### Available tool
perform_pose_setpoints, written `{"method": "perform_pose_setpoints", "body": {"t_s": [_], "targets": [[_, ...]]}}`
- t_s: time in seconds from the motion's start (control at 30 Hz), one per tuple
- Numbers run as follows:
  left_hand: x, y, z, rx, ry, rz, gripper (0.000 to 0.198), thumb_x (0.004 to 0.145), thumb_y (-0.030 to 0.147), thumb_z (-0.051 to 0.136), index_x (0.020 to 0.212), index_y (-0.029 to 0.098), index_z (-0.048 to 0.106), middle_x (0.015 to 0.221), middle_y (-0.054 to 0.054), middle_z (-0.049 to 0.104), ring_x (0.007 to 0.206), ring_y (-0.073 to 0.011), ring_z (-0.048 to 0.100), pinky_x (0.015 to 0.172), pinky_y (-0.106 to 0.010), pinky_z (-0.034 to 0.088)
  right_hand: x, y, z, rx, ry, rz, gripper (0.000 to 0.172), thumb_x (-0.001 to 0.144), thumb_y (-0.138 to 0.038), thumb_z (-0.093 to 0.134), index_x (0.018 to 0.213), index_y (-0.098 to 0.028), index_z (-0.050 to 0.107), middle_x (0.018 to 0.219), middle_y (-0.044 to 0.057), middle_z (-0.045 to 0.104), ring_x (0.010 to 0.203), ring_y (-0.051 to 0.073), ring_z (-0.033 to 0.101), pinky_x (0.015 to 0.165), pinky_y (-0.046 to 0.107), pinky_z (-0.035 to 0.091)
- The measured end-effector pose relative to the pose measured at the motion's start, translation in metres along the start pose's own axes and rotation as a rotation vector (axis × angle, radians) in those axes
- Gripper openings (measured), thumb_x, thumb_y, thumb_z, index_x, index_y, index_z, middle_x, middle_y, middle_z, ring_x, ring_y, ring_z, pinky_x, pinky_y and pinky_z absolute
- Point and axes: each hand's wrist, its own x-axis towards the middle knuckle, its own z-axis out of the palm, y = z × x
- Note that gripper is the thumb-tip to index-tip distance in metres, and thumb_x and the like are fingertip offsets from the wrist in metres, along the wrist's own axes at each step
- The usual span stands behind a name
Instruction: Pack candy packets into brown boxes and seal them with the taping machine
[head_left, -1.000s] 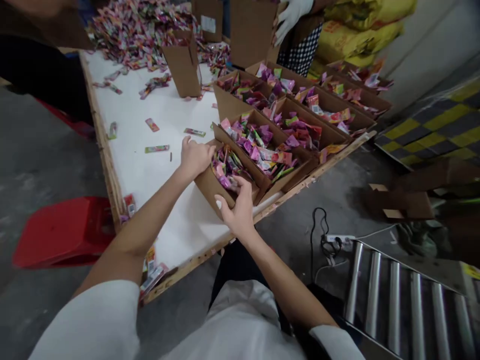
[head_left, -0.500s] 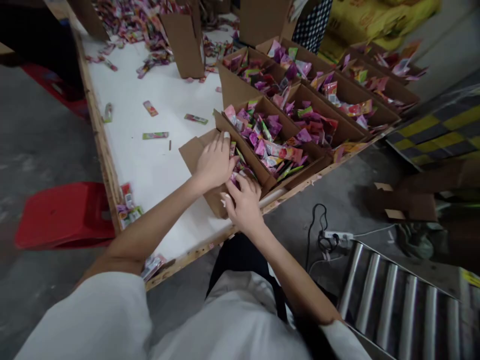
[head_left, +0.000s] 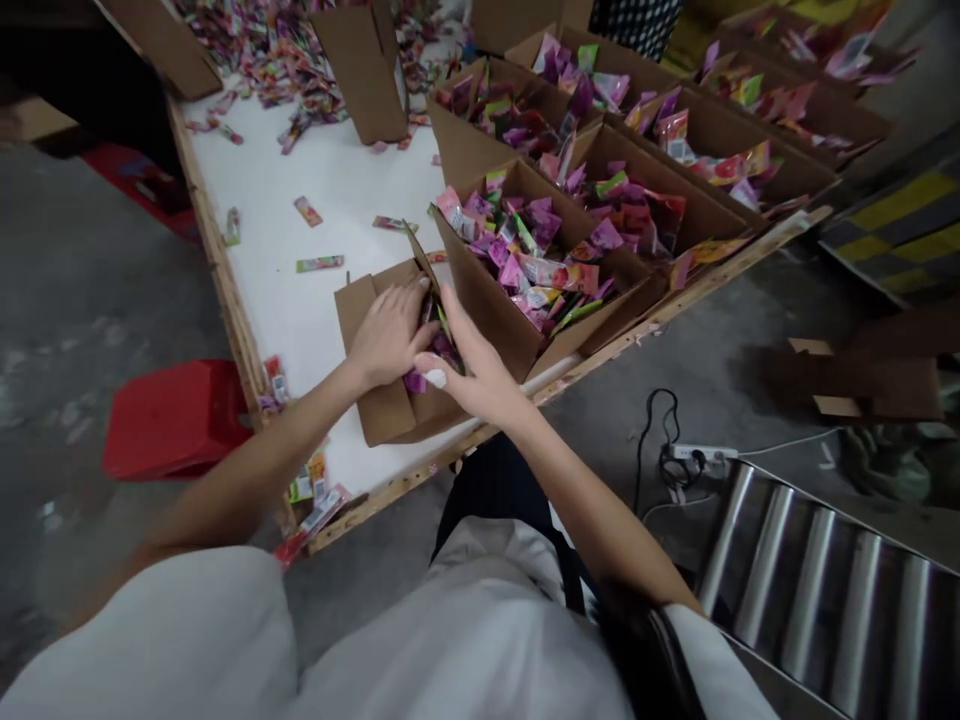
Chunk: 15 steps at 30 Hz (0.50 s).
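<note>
A small brown cardboard box (head_left: 375, 420) full of colourful candy packets (head_left: 415, 381) sits at the near edge of the white table (head_left: 300, 310). My left hand (head_left: 386, 335) lies flat on the packets inside it, fingers together and pressing down. My right hand (head_left: 469, 365) rests on the box's right side, fingers extended along the flap, thumb over the packets. Right beside it stands a larger open box (head_left: 487, 300) heaped with the same packets.
Several more filled cartons (head_left: 697, 130) line the table's right edge. Loose packets (head_left: 319, 263) and an upright carton (head_left: 367, 70) lie further back. A red stool (head_left: 176, 415) stands left on the floor, a roller conveyor (head_left: 825, 600) and power strip (head_left: 705, 452) right.
The box has slid toward the table's near edge and its left flap has opened outward. My left hand moved from the box's far rim onto the packets; my right hand shifted to the right flap.
</note>
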Motion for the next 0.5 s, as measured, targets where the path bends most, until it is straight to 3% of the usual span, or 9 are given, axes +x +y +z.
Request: {"method": "perform_pose_setpoints", "body": {"t_s": [0.1,0.17,0.23,0.37,0.47,0.5], "targets": [[0.001,-0.011,0.009,-0.180,0.211,-0.178,0.056,0.106,0.047,0.020,0.157,0.027,0.026,0.160,-0.009,0.042,0.151,-0.0223,0.037,0.123,-0.041,0.034,0.004,-0.004,0.015,-0.068,-0.079,-0.062,0.111,0.091,-0.074,0.051,0.164,-0.006,0.001,0.170,0.021,0.015,0.159,0.033,0.016,0.128,0.049,0.026],[0.005,-0.018,0.016,-0.297,0.344,-0.263,0.056,0.107,0.044,0.003,0.161,0.030,0.012,0.167,-0.007,0.031,0.155,-0.0166,0.030,0.123,-0.038,0.035,0.003,-0.010,0.026,-0.190,-0.137,-0.082,0.121,0.081,-0.080,0.061,0.163,-0.007,0.011,0.169,0.022,0.019,0.158,0.038,0.016,0.129,0.055,0.019],[0.012,-0.024,0.022,-0.374,0.392,-0.296,0.057,0.106,0.040,-0.006,0.161,0.030,0.005,0.169,-0.007,0.026,0.157,-0.0159,0.026,0.122,-0.039,0.035,0.002,-0.016,0.038,-0.294,-0.195,-0.089,0.127,0.071,-0.082,0.069,0.160,-0.004,0.023,0.167,0.026,0.024,0.157,0.043,0.018,0.129,0.060,0.012],[0.013,-0.041,0.016,-0.319,0.395,-0.340,0.056,0.108,0.048,0.005,0.160,0.033,0.019,0.167,-0.007,0.032,0.155,-0.0223,0.030,0.121,-0.046,0.036,0.002,-0.020,0.053,-0.423,-0.243,-0.094,0.128,0.066,-0.083,0.074,0.155,0.000,0.034,0.164,0.029,0.029,0.155,0.044,0.022,0.128,0.063,0.009],[-0.010,-0.055,0.007,-0.332,0.528,-0.470,0.058,0.105,0.057,0.011,0.153,0.033,0.035,0.165,-0.009,0.035,0.155,-0.0259,0.030,0.120,-0.056,0.034,0.000,-0.016,0.047,-0.468,-0.225,-0.073,0.128,0.066,-0.086,0.071,0.156,-0.002,0.034,0.163,0.027,0.031,0.154,0.041,0.025,0.128,0.062,0.012],[-0.021,-0.057,0.009,-0.376,0.524,-0.509,0.060,0.104,0.059,0.011,0.149,0.032,0.040,0.163,-0.010,0.039,0.156,-0.0268,0.029,0.120,-0.060,0.032,-0.002,-0.014,0.041,-0.468,-0.213,-0.070,0.129,0.066,-0.087,0.069,0.157,-0.003,0.033,0.163,0.026,0.032,0.154,0.041,0.027,0.128,0.062,0.012]]}}
